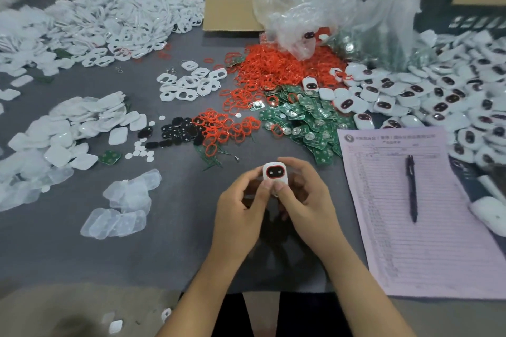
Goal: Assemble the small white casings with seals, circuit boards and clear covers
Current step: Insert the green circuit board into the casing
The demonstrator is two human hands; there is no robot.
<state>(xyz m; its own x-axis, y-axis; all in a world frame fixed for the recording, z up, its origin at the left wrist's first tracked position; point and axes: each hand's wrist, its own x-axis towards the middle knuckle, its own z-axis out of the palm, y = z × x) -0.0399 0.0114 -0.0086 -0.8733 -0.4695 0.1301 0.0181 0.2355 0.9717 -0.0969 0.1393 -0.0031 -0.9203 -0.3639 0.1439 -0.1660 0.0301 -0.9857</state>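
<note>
Above grey table (178,227), hands (276,200) pinch white casing (274,174); form (419,213) text unreadable.

The white casing (274,174) looks like smooth, slightly glossy plastic. The red seals (276,68) seem rubbery and matt. The clear covers (124,201) are frosted translucent plastic. The table (178,241) wears matt grey cloth. The form (419,210) is pale pink paper, the box (230,8) plain cardboard, the bags (309,0) crinkled glossy film.

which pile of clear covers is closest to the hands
The small pile of clear covers at lower left, just left of the left hand. The bigger clear pile lies further left, near the table edge.
</note>
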